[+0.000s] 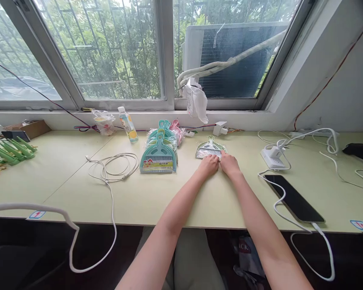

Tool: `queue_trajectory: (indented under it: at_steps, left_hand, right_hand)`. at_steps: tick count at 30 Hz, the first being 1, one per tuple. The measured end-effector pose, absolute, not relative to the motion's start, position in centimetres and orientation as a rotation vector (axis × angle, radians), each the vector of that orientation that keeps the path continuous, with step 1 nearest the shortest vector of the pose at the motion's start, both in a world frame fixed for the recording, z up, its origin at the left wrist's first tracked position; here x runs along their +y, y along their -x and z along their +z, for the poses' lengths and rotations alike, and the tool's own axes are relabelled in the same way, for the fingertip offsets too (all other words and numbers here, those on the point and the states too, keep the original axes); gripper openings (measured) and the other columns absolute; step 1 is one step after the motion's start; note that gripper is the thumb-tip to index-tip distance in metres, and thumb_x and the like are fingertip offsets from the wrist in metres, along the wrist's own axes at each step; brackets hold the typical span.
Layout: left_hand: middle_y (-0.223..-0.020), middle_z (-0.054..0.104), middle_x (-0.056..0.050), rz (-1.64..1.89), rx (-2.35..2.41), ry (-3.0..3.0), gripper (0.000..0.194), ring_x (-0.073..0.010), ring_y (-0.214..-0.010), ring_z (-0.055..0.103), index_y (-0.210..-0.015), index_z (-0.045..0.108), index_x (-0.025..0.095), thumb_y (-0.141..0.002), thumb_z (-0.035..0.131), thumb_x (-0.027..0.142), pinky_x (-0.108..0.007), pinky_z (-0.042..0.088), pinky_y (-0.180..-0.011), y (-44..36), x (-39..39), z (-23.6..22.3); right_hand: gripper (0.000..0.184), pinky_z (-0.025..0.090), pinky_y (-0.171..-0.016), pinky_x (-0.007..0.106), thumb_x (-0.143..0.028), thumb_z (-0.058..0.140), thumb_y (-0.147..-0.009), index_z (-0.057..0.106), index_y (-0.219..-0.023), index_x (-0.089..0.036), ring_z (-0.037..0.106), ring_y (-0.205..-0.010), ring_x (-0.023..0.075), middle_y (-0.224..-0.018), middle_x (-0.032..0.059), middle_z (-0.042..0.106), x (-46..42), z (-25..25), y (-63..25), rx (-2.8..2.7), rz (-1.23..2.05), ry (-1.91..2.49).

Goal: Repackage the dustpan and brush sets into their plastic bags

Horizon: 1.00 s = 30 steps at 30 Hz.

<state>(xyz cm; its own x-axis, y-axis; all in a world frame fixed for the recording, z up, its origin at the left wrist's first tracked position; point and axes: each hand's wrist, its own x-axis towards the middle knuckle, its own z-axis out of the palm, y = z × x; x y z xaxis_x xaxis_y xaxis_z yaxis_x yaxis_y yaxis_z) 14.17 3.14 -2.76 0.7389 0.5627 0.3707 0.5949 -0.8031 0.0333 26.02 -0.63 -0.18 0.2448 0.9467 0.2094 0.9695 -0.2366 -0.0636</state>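
A small light-green dustpan and brush set (210,150) in clear plastic wrap lies flat on the table in front of me, handle pointing toward the window. My left hand (209,165) has its fingers curled on the near edge of the wrap. Close beside it, my right hand (229,164) grips the near right corner of the same set. The fingertips of both hands are partly hidden. Left of them stands a pile of teal wrapped dustpan sets (158,159), with a pink one (176,131) behind.
A coiled white cable (117,167) and a juice bottle (128,125) are to the left. Rightward are a phone (295,198) on its charging cable and a white power strip (272,159). Green pointed objects (12,150) sit far left. The window sill bounds the back.
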Motion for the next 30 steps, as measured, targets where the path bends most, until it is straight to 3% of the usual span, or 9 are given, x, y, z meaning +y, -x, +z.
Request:
queue_trajectory:
  at_steps: [4, 9, 13, 23, 30]
  left_hand:
    - [-0.113, 0.061, -0.013, -0.644, -1.247, 2.697, 0.027, -0.027, -0.11, 0.052, -0.106, 0.059, 0.015, -0.095, 0.039, 0.028, -0.039, 0.043, -0.091, -13.5, 3.9, -3.0]
    - [-0.104, 0.062, -0.017, -0.591, -1.469, 2.55, 0.029, -0.0265, -0.101, 0.055, -0.102, 0.062, 0.009, -0.093, 0.035, 0.015, -0.039, 0.04, -0.088, -12.7, 4.1, -2.7]
    - [-0.104, 0.062, -0.018, -0.532, -1.474, 2.552, 0.028, -0.0266, -0.1, 0.056, -0.104, 0.062, 0.006, -0.092, 0.038, 0.016, -0.039, 0.039, -0.087, -12.7, 3.8, -2.7]
    - [-0.119, 0.057, -0.016, -0.662, -1.417, 2.486, 0.032, -0.0267, -0.106, 0.053, -0.118, 0.056, 0.013, -0.091, 0.038, 0.016, -0.039, 0.04, -0.088, -11.9, 3.6, -2.8]
    - [-0.124, 0.058, -0.012, -0.57, -1.158, 2.671, 0.03, -0.0238, -0.111, 0.052, -0.108, 0.062, 0.016, -0.091, 0.037, 0.014, -0.037, 0.04, -0.093, -11.8, 3.6, -2.8]
  right_hand:
    - [0.035, 0.045, -0.074, 0.031, -0.004, 0.03, -0.089, 0.051, -0.117, -0.01, 0.067, -0.092, 0.0262, -0.098, 0.0193, 0.068, -0.5, -0.1, -26.0, -1.762, -0.227, 2.354]
    - [0.036, 0.046, -0.073, 0.031, -0.004, 0.029, -0.088, 0.052, -0.115, -0.01, 0.067, -0.091, 0.0262, -0.096, 0.019, 0.068, -0.2, -0.2, -26.2, -1.675, -0.23, 2.378]
    - [0.036, 0.046, -0.073, 0.033, -0.006, 0.029, -0.089, 0.053, -0.115, -0.01, 0.067, -0.091, 0.0268, -0.098, 0.0187, 0.068, -0.3, -0.4, -26.4, -1.692, -0.234, 2.347]
    - [0.037, 0.045, -0.077, 0.031, -0.007, 0.03, -0.092, 0.051, -0.122, -0.01, 0.064, -0.097, 0.0242, -0.104, 0.017, 0.067, -0.7, -0.9, -26.6, -1.771, -0.208, 2.28]
    - [0.038, 0.045, -0.079, 0.03, -0.007, 0.032, -0.091, 0.051, -0.124, -0.01, 0.062, -0.1, 0.0239, -0.106, 0.017, 0.066, -0.4, -1.4, -26.7, -1.762, -0.181, 2.231]
